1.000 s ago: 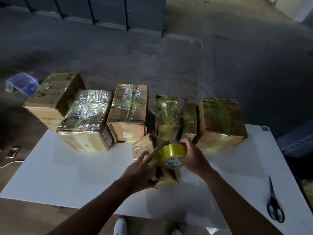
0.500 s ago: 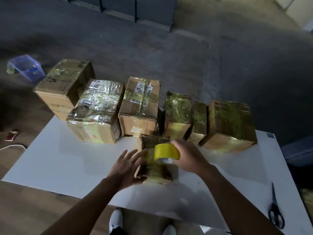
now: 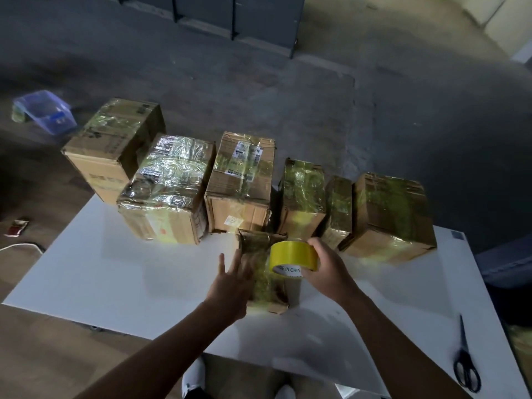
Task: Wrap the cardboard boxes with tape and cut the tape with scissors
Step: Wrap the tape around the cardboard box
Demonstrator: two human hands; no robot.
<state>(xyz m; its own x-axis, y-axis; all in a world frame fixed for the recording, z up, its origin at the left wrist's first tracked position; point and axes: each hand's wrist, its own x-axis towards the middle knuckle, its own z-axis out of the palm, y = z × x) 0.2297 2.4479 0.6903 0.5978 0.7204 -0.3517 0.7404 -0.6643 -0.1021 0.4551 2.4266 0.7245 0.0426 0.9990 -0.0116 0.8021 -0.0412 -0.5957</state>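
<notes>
Box [image 3: 267, 289] lowered flat, partly behind tape roll [image 3: 293, 253]

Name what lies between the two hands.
In the head view, a small tape-wrapped cardboard box lies between the left hand and the right hand, which grips the tape roll.

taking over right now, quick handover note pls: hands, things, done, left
Left hand: fingers straight, laid against the left side of the small brown cardboard box on the white table.
Right hand: grips the yellow tape roll over that box.
Black-handled scissors: lying at the table's near right corner, in no hand.
Done: six taped cardboard boxes stand along the far edge; the small box has tape on it.
Left: finish wrapping it, then cut the tape.
</notes>
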